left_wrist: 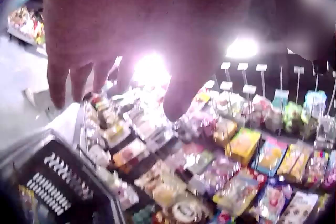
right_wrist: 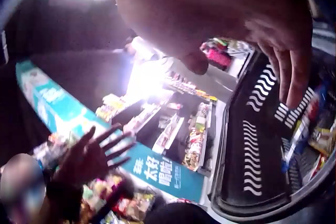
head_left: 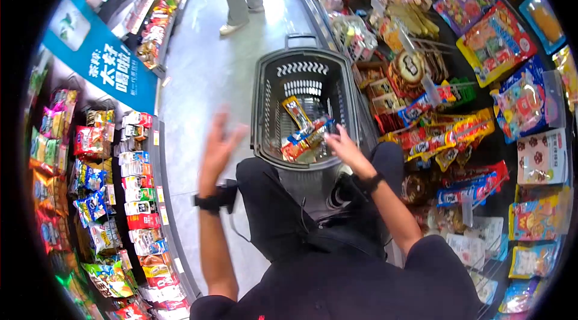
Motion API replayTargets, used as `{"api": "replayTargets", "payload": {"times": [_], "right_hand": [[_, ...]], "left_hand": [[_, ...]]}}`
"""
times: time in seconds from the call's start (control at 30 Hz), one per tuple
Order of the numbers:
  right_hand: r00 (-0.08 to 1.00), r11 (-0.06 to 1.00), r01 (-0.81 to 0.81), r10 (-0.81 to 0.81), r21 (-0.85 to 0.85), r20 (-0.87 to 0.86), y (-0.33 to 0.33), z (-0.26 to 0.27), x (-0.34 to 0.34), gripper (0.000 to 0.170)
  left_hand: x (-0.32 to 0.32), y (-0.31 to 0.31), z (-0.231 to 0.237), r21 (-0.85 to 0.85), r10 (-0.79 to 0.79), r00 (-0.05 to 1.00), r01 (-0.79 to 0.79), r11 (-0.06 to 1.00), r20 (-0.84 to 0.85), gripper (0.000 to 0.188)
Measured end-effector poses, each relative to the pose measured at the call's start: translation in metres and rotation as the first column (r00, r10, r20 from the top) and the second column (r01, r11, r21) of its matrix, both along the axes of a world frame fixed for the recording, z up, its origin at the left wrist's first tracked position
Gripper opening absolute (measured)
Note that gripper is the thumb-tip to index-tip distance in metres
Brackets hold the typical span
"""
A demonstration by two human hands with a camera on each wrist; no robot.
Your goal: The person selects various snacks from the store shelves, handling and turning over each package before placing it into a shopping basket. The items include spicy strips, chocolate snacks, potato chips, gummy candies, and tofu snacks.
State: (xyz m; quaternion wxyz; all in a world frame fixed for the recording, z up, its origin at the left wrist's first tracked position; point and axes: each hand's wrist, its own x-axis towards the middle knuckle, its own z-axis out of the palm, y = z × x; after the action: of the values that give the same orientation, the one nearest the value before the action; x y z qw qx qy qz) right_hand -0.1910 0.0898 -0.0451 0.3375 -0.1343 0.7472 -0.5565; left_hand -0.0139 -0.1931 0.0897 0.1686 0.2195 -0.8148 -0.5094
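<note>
So the blue-and-red snack packet (head_left: 305,133) is lying low in the black shopping basket (head_left: 301,55), just left of the right hand (head_left: 350,150), which is way closer to it than the left hand (head_left: 217,154). Its long axis slants from near left to far right, so the far end points toward the basket's right wall, close by those right fingertips. The yellow snack packet (head_left: 297,113) slants the other way, near end aimed at the blue-and-red one. Right grip's loose, fingers mostly straight, nothing held that I can see, but it's kinda blurry, so can't swear whether a fingertip touches the wrapper. Left grip's spread wide with nothing in it, out past the basket's left side.
</note>
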Motion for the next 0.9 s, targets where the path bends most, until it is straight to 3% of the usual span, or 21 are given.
{"api": "replayTargets", "payload": {"times": [0.03,0.07,0.1,0.13,0.2,0.23,0.27,0.33,0.4,0.43,0.47,0.53,0.6,0.63,0.73,0.83,0.9], "right_hand": [[0.995,0.998,-0.060,0.059,-0.005,-0.079,0.009,0.006,0.008,0.083],[0.980,0.993,-0.114,0.111,-0.007,-0.165,0.019,0.015,0.016,0.079],[0.982,0.979,-0.157,0.141,-0.131,-0.128,0.026,0.022,0.023,0.069],[0.975,0.977,-0.164,0.140,-0.136,-0.172,0.031,0.022,0.028,0.062],[0.955,0.960,-0.264,0.245,-0.098,-0.168,0.034,0.067,0.049,0.050],[0.917,0.931,-0.345,0.309,-0.115,-0.254,0.030,0.071,0.059,0.046],[0.905,0.901,-0.397,0.353,-0.176,-0.236,0.022,0.088,0.072,0.047],[0.865,0.794,-0.502,0.460,-0.341,-0.201,0.006,0.135,0.106,0.052],[0.767,0.638,-0.630,0.602,-0.443,-0.223,-0.008,0.161,0.138,0.070],[0.720,0.551,-0.662,0.655,-0.508,-0.228,-0.011,0.175,0.152,0.074],[0.706,0.482,-0.641,0.675,-0.597,-0.214,-0.016,0.177,0.164,0.073],[0.741,0.458,-0.580,0.641,-0.674,-0.202,-0.018,0.170,0.186,0.063],[0.722,0.554,-0.622,0.680,-0.554,-0.131,-0.007,0.166,0.187,0.048],[0.702,0.547,-0.635,0.704,-0.545,-0.112,-0.002,0.169,0.186,0.040],[0.752,0.589,-0.557,0.658,-0.586,-0.053,0.003,0.171,0.195,0.041],[0.834,0.587,-0.521,0.503,-0.619,-0.226,0.006,0.165,0.206,0.041],[0.784,0.635,-0.562,0.613,-0.529,-0.097,0.012,0.164,0.202,0.042]], "left_hand": [[0.019,-0.041,0.015,-0.201,0.083,0.989,-0.106,0.974,-0.119,0.066],[0.037,-0.068,0.043,-0.182,0.160,0.935,-0.225,0.957,-0.317,0.059],[0.062,-0.082,0.093,-0.135,0.322,0.923,-0.354,0.926,-0.208,0.052],[0.080,-0.070,0.137,-0.065,0.462,0.827,-0.506,0.860,-0.319,0.046],[0.110,-0.050,0.181,0.155,0.582,0.539,-0.639,0.754,-0.609,0.041],[0.121,-0.042,0.186,0.132,0.597,0.444,-0.719,0.683,-0.669,0.038],[0.129,-0.032,0.188,0.122,0.598,0.344,-0.790,0.601,-0.724,0.035],[0.124,0.011,0.179,0.008,0.611,0.486,-0.778,0.628,-0.624,0.029],[0.094,0.060,0.154,-0.211,0.487,0.739,-0.627,0.750,-0.465,0.023],[0.070,0.091,0.139,-0.178,0.327,0.744,-0.510,0.842,-0.583,0.022],[0.060,0.115,0.133,-0.225,0.253,0.836,-0.400,0.888,-0.486,0.021],[0.048,0.155,0.124,-0.303,0.127,0.896,-0.273,0.913,-0.425,0.020],[0.049,0.167,0.120,-0.260,0.049,0.921,-0.161,0.952,-0.387,0.019],[0.048,0.170,0.120,-0.244,0.079,0.914,-0.189,0.951,-0.398,0.018],[0.052,0.172,0.120,-0.273,0.066,0.928,-0.175,0.946,-0.367,0.018],[0.054,0.172,0.123,-0.223,0.077,0.913,-0.179,0.958,-0.401,0.020],[0.056,0.172,0.128,-0.236,0.070,0.899,-0.188,0.953,-0.433,0.019]]}}
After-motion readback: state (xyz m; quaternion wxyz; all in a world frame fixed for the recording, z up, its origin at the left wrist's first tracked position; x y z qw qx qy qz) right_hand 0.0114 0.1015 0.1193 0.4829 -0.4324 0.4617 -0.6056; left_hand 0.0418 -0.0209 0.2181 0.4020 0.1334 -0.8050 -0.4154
